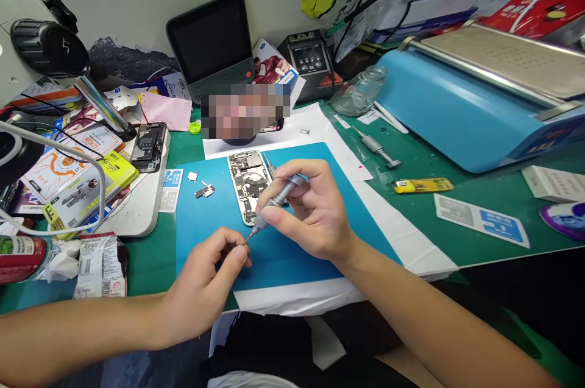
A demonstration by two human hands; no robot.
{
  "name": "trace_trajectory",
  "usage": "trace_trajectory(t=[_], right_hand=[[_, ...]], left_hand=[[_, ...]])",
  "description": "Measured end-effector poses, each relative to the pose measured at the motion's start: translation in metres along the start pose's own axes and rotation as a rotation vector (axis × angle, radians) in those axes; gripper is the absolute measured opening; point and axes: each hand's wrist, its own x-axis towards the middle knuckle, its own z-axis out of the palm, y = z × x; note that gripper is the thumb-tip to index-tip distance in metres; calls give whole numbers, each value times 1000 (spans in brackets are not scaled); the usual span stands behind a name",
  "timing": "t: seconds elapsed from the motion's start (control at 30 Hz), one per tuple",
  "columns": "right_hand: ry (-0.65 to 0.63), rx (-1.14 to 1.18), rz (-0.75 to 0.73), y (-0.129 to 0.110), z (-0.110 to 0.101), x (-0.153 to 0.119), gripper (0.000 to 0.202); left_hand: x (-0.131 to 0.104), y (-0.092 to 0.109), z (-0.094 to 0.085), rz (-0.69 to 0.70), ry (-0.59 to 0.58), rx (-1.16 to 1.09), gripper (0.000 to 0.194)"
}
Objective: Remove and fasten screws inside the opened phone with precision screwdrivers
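A grey precision screwdriver (274,206) is gripped in my right hand (315,208), its thin bit slanting down to the left. My left hand (214,278) has thumb and fingers pinched together at the tip of that bit. Whether a small part sits between those fingertips cannot be made out. Just behind the hands lies an opened phone (249,184) with its inner boards showing, on a blue mat (292,272). Part of its right side is hidden by my right hand. Left of the phone are a small dark phone component (205,190) and a small silvery piece (192,176).
A second screwdriver (377,147) and a yellow tool (423,185) lie to the right, before a large blue machine (439,102). A smart display (210,41) stands at the back. On the left are boxes (86,187), a lamp stand (103,105) and another opened phone (148,147).
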Motion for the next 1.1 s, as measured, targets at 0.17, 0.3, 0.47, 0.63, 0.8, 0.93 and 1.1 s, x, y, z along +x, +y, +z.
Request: trace_trajectory(t=[0.17,0.3,0.47,0.63,0.8,0.93,1.1], right_hand=[[24,-7,-2,0,-1,-1,40],[24,15,-4,-2,-1,0,38],[5,12,7,-2,-1,2,39],[-1,9,7,-2,-1,2,39],[5,6,16,-3,0,2,38],[16,-5,9,-3,0,2,36],[38,-50,16,-2,-1,0,35]], left_hand=[[1,-1,-1,-2,5,-5,27],[1,-1,-1,-9,11,1,28],[1,1,-1,-14,16,-1,29],[0,-1,-1,-10,18,-2,28],[1,-2,-1,-3,22,-11,28],[0,0,0,-7,25,-24,27],[1,0,0,-10,30,-50,26]])
